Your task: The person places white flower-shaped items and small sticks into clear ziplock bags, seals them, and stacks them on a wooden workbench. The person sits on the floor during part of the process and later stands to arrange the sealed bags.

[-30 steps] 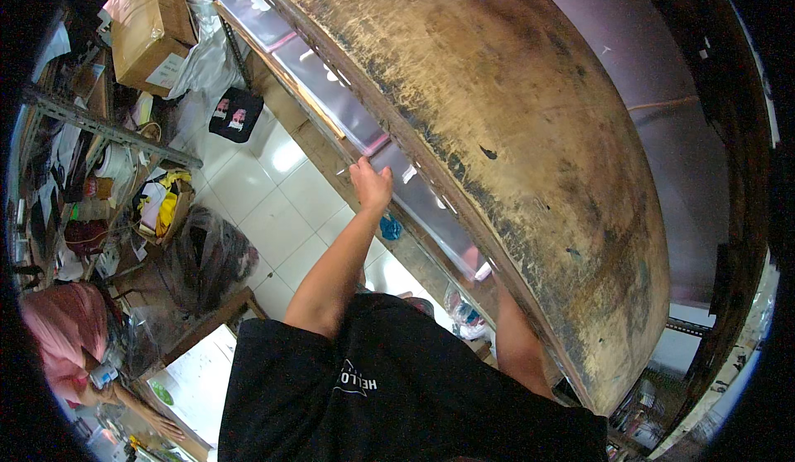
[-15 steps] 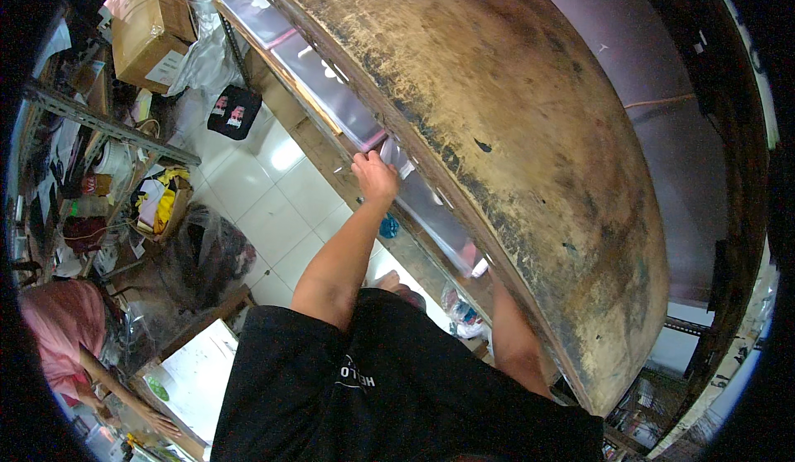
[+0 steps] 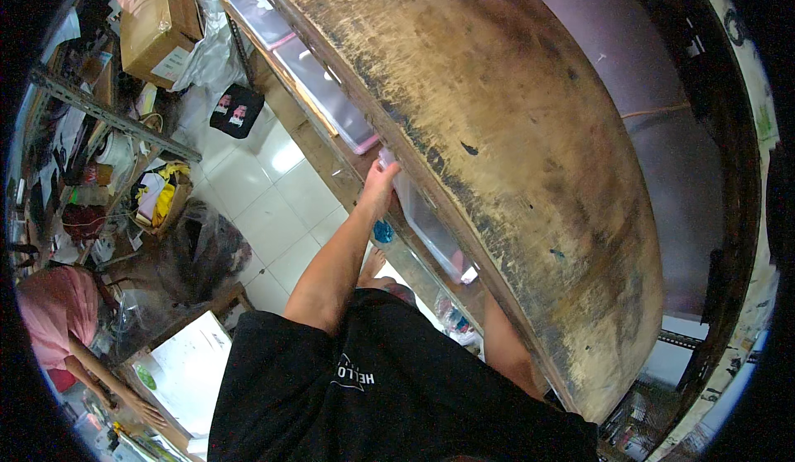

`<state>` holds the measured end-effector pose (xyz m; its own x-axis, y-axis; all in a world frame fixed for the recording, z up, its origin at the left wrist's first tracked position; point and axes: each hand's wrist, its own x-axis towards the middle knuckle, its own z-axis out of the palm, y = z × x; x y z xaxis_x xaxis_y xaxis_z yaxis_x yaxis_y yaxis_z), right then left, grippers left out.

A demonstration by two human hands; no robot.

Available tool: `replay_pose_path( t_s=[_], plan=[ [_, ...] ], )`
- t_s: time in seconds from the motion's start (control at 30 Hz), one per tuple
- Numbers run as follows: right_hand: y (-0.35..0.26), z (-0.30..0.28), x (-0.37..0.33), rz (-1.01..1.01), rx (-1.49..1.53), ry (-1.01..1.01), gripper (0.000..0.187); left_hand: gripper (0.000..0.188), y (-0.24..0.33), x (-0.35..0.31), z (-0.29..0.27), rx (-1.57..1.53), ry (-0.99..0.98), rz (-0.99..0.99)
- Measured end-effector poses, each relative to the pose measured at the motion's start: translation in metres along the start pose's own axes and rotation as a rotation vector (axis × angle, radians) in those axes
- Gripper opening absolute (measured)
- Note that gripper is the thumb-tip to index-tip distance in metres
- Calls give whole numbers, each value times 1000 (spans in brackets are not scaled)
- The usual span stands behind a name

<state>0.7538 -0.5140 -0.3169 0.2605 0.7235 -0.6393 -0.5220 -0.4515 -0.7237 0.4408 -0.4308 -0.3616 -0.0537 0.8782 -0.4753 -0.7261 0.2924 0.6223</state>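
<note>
A translucent flat panel with a pale rim (image 3: 426,223) lies on the shelf under a large worn brown board (image 3: 505,147). My left hand (image 3: 381,180) is closed on the panel's far end, thumb toward the board. My right forearm (image 3: 507,338) reaches under the board's edge near the panel's near end. The fingers of that hand are mostly hidden there. Further along the same shelf sit another translucent panel with a pinkish rim (image 3: 327,93) and a third panel (image 3: 258,15).
At left stand a cardboard box (image 3: 161,27), a metal rack (image 3: 108,114) and a carton of yellow and dark cloth (image 3: 166,197). A black printed cloth (image 3: 238,112) lies on the tiled floor (image 3: 286,189). Another person in pink (image 3: 58,313) works at a white-topped table (image 3: 195,371).
My left hand has shifted slightly toward the board and turned, now gripping the panel's end. The panel lies further from the pink-rimmed one, with a wider gap between them.
</note>
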Motion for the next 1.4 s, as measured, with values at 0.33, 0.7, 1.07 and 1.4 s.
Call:
replay_pose_path(
  t_s=[0.33,0.7,1.07,1.4],
  plan=[
    [9,-7,-8,68,-9,-30,22,25,-1,-17,21,367,84,23],
    [20,-24,-41,242,-8,-114,22,35,11,-130,12,-12,182,-165],
    [58,-123,-71,462,-167,-33,21,41,67,-188,21,222,75,-150],
    [63,-27,-44,262,56,37,20,38,118,-135,-24,0,65,-46]
  ],
)
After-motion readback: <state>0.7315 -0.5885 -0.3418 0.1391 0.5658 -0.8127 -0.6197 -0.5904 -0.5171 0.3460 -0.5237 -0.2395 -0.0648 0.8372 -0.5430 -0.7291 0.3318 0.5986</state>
